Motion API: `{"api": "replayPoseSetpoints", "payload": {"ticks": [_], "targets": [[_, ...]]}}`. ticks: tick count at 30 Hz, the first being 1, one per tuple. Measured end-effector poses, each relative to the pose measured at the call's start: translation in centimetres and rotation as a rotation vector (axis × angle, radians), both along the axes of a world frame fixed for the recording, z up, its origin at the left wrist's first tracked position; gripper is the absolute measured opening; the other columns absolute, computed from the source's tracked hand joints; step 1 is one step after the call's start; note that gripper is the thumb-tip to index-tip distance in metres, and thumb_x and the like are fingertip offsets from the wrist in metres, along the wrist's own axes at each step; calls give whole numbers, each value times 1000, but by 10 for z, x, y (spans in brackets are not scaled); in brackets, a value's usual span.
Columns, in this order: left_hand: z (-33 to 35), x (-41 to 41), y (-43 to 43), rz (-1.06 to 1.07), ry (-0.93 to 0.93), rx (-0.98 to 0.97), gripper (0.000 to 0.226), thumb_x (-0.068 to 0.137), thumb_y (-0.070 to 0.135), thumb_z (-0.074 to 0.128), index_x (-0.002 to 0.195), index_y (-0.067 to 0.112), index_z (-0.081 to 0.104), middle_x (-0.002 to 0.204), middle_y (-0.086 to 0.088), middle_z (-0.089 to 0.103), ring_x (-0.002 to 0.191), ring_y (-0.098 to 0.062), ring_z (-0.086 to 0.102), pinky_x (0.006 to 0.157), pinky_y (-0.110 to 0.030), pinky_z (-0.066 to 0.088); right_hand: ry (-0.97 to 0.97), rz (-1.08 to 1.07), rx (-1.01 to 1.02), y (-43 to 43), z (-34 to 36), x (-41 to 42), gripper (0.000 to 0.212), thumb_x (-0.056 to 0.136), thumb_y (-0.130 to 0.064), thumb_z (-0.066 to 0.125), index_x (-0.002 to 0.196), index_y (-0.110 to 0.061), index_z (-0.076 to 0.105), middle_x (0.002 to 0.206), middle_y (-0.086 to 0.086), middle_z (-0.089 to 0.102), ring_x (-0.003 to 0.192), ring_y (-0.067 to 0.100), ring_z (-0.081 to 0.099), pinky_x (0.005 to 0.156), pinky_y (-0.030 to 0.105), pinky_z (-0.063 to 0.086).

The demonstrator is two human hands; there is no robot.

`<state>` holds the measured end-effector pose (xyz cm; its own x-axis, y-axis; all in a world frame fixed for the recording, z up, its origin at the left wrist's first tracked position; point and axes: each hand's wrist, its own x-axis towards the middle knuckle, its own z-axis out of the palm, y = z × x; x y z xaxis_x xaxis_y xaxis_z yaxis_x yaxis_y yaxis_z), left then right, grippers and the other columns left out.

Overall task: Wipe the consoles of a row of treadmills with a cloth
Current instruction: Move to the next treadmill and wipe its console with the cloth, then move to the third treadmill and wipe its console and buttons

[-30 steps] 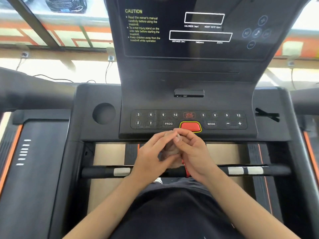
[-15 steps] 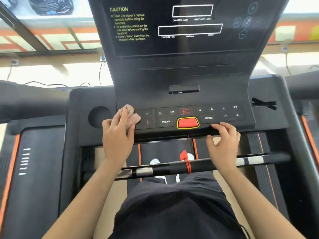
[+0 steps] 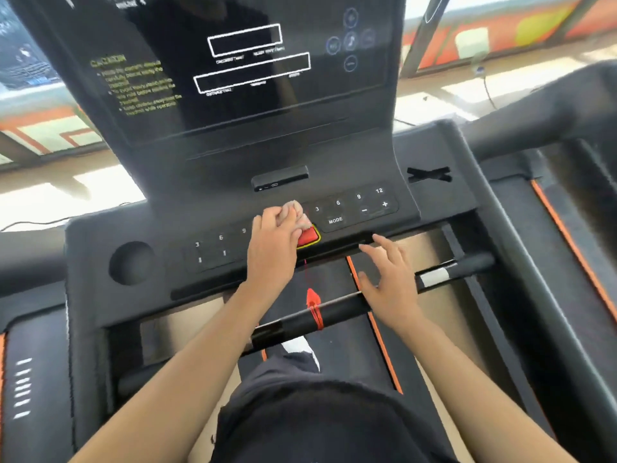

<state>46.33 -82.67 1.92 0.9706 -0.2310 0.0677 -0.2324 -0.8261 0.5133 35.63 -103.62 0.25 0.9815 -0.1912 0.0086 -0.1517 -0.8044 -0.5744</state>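
Observation:
A black treadmill console (image 3: 350,162) fills the view, with a dark display (image 3: 253,61) above and a row of buttons (image 3: 357,205) below. My left hand (image 3: 273,245) presses a small pinkish cloth (image 3: 295,212) onto the middle of the button row, partly covering the red stop button (image 3: 309,236). Fingers spread, my right hand (image 3: 390,279) hovers just below the console's front edge and above the handlebar (image 3: 334,312), holding nothing.
A red safety cord (image 3: 314,305) is tied round the handlebar. A round cup recess (image 3: 132,262) sits at the console's left, a slot (image 3: 429,174) at its right. Neighbouring treadmills (image 3: 551,202) flank both sides. Windows lie beyond.
My left hand has slid the cloth rightward from the left end of the button row to the middle. My right hand has lifted off the console's edge. The view has tilted.

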Motion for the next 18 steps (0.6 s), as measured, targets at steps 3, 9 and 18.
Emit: {"api": "replayPoseSetpoints", "payload": {"ticks": [3, 9, 18], "targets": [[-6, 24, -13, -19, 15, 26, 37, 103, 17, 55, 139, 11, 59, 127, -14, 55, 109, -36, 49, 94, -48, 48, 15, 30, -2, 12, -2, -4, 49, 80, -12, 71, 129, -13, 66, 143, 8, 55, 132, 31, 49, 111, 40, 40], [1, 33, -138, -296, -1, 129, 32, 104, 19, 49, 133, 10, 60, 123, -16, 57, 114, -35, 50, 94, -40, 40, -27, -141, 120, -15, 10, -63, 44, 80, 1, 73, 121, -14, 70, 135, 4, 59, 123, 20, 52, 107, 10, 30], [26, -130, -209, -628, 464, -462, 37, 97, 16, 61, 123, 41, 66, 117, 3, 71, 96, -19, 71, 95, -41, 57, -203, -469, 193, -83, 24, -188, 40, 83, 1, 75, 120, -12, 69, 125, -7, 60, 117, 2, 49, 106, 16, 38]]}}
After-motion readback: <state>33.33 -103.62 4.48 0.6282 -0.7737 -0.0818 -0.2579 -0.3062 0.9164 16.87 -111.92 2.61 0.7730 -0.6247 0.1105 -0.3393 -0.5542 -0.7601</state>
